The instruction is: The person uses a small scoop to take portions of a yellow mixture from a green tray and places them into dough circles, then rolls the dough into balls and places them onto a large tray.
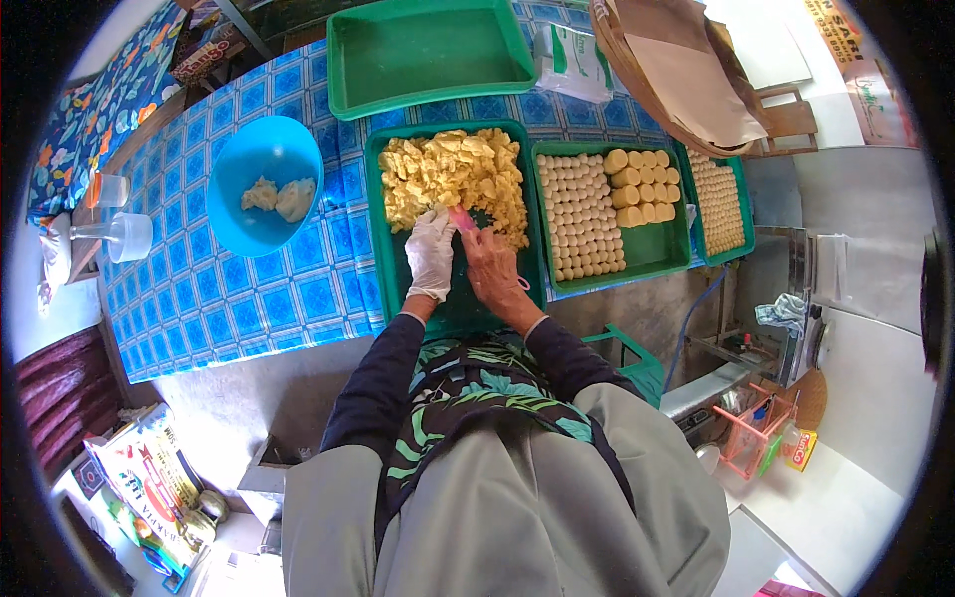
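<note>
A green tray (527, 149) in front of me holds a heap of crumbly yellow chunks (453, 174). At the heap's near edge, my left hand (430, 256) wears a white glove. Its fingers are bent together near the yellow chunks, and what they hold, if anything, is hidden. Close beside it, my bare right hand (494, 269) is closed on a flat pink tool (460, 219) whose tip touches the chunks. Its exact kind cannot be made out. A small pink loop (523, 284) shows by my right wrist.
To the right, a green tray (652, 244) bears rows of pale dough balls (577, 219) and yellow cylinders (647, 184); another tray of small balls (718, 204) lies beyond. A blue bowl (261, 224) with dough lumps stands left. Behind are a green tray (428, 60) and a plastic-wrapped pack (575, 62).
</note>
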A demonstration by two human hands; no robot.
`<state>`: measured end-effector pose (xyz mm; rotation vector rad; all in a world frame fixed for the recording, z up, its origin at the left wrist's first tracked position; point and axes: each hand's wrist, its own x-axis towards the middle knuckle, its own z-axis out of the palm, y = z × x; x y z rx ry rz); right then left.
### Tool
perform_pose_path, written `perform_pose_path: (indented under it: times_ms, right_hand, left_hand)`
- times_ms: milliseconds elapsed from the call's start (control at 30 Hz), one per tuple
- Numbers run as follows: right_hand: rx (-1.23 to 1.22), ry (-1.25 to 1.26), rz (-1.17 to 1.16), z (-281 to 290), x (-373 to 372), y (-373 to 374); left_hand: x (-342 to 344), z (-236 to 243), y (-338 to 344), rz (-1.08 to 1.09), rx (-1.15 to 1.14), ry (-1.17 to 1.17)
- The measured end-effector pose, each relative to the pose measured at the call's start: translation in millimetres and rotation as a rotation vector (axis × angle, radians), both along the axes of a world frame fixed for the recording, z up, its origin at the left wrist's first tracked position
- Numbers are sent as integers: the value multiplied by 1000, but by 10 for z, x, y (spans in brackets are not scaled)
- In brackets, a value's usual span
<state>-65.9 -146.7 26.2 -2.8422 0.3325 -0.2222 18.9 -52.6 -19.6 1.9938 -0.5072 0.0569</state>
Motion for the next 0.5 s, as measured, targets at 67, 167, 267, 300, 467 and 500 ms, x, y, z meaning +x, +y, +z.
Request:
perform_pose_path:
  times_ms: [67, 167, 267, 300, 467, 500]
  right_hand:
    - [21, -24, 15, 53, -5, -48]
    - [164, 147, -182, 197, -26, -171]
    - [347, 91, -259, 256, 70, -260]
    - [339, 76, -261, 94, 127, -328]
    - [286, 85, 99, -69, 379, -124]
    - [359, -82, 137, -166, 367, -85]
  left_hand:
    - [26, 11, -17, -6, 73, 47]
    - [126, -19, 7, 36, 143, 48]
    - [132, 0, -2, 111, 182, 199]
    - [148, 41, -63, 163, 176, 261]
    - [118, -20, 10, 185, 157, 347]
    - [101, -58, -11, 197, 47, 342]
